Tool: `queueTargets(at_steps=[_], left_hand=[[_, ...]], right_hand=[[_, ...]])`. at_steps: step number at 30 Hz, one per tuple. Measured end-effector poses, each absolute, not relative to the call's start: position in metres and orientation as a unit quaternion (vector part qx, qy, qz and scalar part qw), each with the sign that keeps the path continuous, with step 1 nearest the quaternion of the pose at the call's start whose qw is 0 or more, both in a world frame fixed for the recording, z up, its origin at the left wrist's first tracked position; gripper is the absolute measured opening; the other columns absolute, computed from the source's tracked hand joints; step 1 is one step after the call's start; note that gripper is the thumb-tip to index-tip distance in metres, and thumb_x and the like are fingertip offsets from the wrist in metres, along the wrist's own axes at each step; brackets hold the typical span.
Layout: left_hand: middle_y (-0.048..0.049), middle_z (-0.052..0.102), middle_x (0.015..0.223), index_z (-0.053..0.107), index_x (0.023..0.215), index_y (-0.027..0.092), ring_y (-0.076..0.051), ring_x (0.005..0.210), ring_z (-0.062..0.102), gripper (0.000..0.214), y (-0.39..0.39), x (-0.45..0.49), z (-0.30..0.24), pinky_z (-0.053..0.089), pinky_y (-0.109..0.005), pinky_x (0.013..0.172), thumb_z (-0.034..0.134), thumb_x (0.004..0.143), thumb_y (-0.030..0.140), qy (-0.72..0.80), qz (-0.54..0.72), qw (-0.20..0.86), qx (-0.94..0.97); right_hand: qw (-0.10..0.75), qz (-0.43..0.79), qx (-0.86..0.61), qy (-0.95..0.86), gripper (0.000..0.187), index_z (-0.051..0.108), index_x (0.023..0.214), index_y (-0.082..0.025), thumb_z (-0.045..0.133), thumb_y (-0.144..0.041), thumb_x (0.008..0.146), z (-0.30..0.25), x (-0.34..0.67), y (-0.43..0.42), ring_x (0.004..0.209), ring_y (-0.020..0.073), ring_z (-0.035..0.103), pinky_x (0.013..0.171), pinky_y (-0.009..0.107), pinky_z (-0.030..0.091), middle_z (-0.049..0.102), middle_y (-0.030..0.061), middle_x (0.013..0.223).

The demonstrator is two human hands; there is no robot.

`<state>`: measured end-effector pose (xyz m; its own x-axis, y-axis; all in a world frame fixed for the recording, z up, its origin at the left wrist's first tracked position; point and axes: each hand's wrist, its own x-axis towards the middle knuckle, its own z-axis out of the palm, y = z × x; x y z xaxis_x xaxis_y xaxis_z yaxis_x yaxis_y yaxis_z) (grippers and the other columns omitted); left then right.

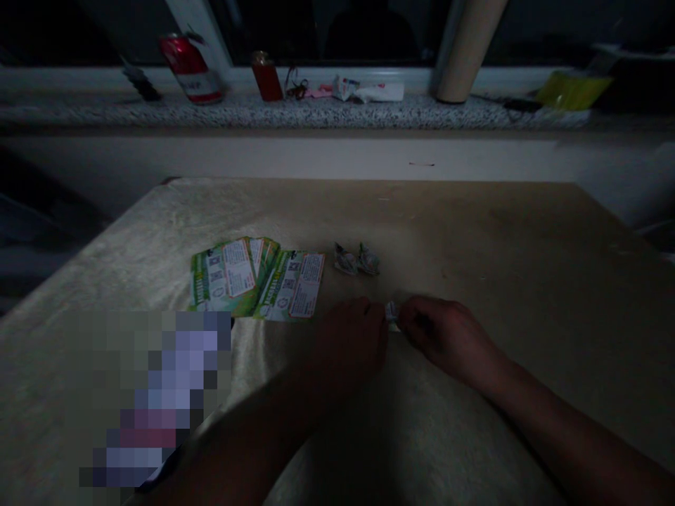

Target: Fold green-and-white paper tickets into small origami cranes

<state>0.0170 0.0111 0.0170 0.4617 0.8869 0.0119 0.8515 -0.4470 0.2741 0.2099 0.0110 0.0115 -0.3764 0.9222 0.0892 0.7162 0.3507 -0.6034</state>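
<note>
My left hand (354, 336) and my right hand (440, 330) are closed on a small printed paper piece (391, 315) between them, low over the table. Its left end is pinched by the left fingers and its right end by the right. Only its middle shows; the fingertips are partly hidden in the dim light. Beyond my hands lie two small folded paper pieces (346, 261), (368, 261), side by side. Left of them, green printed leaflets (289, 284) with codes and text are spread in an overlapping fan.
A pixelated bright object (176, 386), perhaps a phone, lies at the lower left of the table (506, 246). On the stone windowsill (311, 112) stand a red can (193, 70), a red lighter-like object (266, 77), a cardboard tube (469, 53) and a yellow item (572, 90).
</note>
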Motion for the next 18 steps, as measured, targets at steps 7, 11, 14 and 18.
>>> queueTargets(at_steps=[7, 11, 14, 18], left_hand=[[-0.0105, 0.069, 0.093, 0.067, 0.095, 0.015, -0.027, 0.085, 0.066, 0.017, 0.011, 0.021, 0.019, 0.052, -0.040, 0.079, 0.051, 0.098, 0.020, 0.522, 0.068, 0.116, 0.842], [-0.0106, 0.069, 0.092, 0.067, 0.096, 0.015, -0.027, 0.084, 0.066, 0.019, 0.010, 0.021, 0.019, 0.051, -0.040, 0.078, 0.049, 0.099, 0.020, 0.519, 0.067, 0.106, 0.845], [-0.0107, 0.069, 0.091, 0.067, 0.096, 0.015, -0.027, 0.083, 0.066, 0.019, 0.010, 0.022, 0.020, 0.051, -0.041, 0.077, 0.048, 0.099, 0.019, 0.517, 0.055, 0.105, 0.848], [-0.0103, 0.069, 0.093, 0.066, 0.097, 0.015, -0.027, 0.083, 0.065, 0.019, 0.010, 0.022, 0.020, 0.051, -0.041, 0.077, 0.048, 0.100, 0.020, 0.521, 0.053, 0.109, 0.845]], right_hand=[[0.195, 0.225, -0.550, -0.780, 0.012, 0.059, 0.077, -0.020, 0.060, -0.011, 0.085, 0.015, 0.204, 0.013, 0.057, 0.0134, 0.056, 0.057, 0.025, 0.035, 0.064, -0.0010, 0.068], [0.186, 0.216, -0.554, -0.782, 0.012, 0.059, 0.078, -0.020, 0.058, -0.010, 0.084, 0.016, 0.202, 0.013, 0.058, 0.0137, 0.057, 0.058, 0.025, 0.035, 0.065, -0.0004, 0.069], [0.175, 0.211, -0.556, -0.785, 0.013, 0.059, 0.078, -0.020, 0.058, -0.008, 0.083, 0.019, 0.200, 0.014, 0.059, 0.0144, 0.059, 0.058, 0.025, 0.035, 0.066, 0.0001, 0.070], [0.170, 0.215, -0.558, -0.783, 0.013, 0.060, 0.078, -0.019, 0.057, -0.009, 0.085, 0.021, 0.198, 0.015, 0.060, 0.0151, 0.061, 0.058, 0.025, 0.036, 0.067, 0.0011, 0.070]])
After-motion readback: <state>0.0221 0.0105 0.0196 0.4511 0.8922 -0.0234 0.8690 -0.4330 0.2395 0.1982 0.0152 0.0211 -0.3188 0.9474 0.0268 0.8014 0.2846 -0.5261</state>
